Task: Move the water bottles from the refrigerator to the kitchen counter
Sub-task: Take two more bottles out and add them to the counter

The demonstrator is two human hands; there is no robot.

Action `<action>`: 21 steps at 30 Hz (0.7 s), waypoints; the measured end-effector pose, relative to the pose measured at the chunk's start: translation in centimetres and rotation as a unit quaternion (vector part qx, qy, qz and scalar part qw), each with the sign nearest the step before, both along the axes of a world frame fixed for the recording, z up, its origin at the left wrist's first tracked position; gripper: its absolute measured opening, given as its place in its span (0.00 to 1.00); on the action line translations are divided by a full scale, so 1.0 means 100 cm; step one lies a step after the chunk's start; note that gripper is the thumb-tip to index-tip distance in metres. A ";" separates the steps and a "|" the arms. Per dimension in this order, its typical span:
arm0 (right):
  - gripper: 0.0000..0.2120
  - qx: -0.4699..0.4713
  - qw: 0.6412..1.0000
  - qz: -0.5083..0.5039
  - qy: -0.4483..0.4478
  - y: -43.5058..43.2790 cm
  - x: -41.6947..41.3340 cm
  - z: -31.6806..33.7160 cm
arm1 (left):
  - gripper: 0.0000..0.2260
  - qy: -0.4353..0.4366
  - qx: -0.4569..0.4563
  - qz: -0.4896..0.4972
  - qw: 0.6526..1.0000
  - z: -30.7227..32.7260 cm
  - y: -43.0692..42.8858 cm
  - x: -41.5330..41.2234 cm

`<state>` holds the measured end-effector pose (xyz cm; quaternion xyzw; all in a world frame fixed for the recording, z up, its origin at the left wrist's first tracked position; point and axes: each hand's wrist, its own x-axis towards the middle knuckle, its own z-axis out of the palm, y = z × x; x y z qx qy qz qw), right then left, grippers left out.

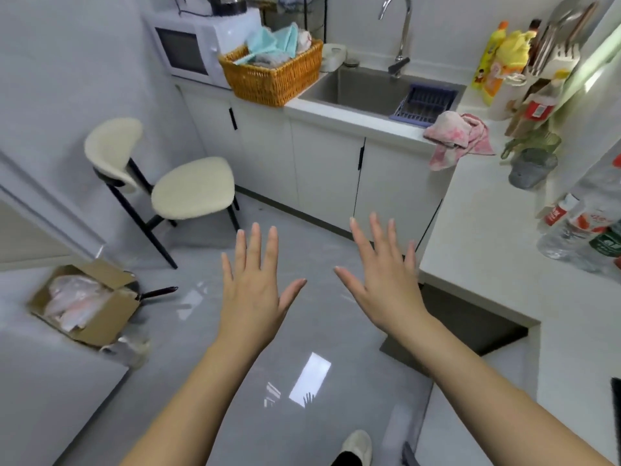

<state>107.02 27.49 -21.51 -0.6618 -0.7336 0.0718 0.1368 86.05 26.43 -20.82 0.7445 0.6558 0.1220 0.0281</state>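
Left hand (255, 290): held palm down over the floor (208, 348), fingers straight and spread apart, nothing gripped.

Right hand (383, 280): held alongside at 3 o'clock of the left hand, fingers likewise straight and spread, nothing gripped. The 2 hands are kept apart from each other.

Water bottles (568, 233): clear plastic, with red and green labels, grouped on the white surface (477, 230) at 3 o'clock of the view, well apart from both hands. The group is cut by the frame edge; the count, and whether they stand or lie, cannot be told.

Sink (366, 85): set into the surface at 1 o'clock, with a tap (401, 31) behind it and a blue rack (426, 102) at its right end.

Pink towel (457, 136): draped over the surface edge, just beside the rack.

Wicker basket (272, 79): placed at 12 o'clock, filled with cloths, touching or nearly touching the microwave (188, 48) at 11 o'clock.

Yellow bottle (492, 62): stood at 2 o'clock beyond the sink.

Chair (191, 190): cream seat, dark legs, found at 10 o'clock on the floor.

Cardboard box (100, 317): open, found at 9 o'clock.

Shoe (358, 445): seen at 6 o'clock.
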 end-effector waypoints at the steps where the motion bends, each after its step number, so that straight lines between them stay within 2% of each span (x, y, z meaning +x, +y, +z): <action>1: 0.36 0.011 1.000 0.009 0.003 -0.002 -0.017 0.006 | 0.39 -0.005 0.007 0.007 1.000 0.004 -0.005 -0.016; 15: 0.35 0.047 0.988 0.146 -0.027 -0.095 -0.302 0.030 | 0.39 -0.015 0.056 0.139 0.989 0.034 -0.149 -0.282; 21: 0.35 0.061 0.973 0.219 -0.040 -0.111 -0.394 0.034 | 0.39 -0.029 0.067 0.204 0.976 0.030 -0.190 -0.370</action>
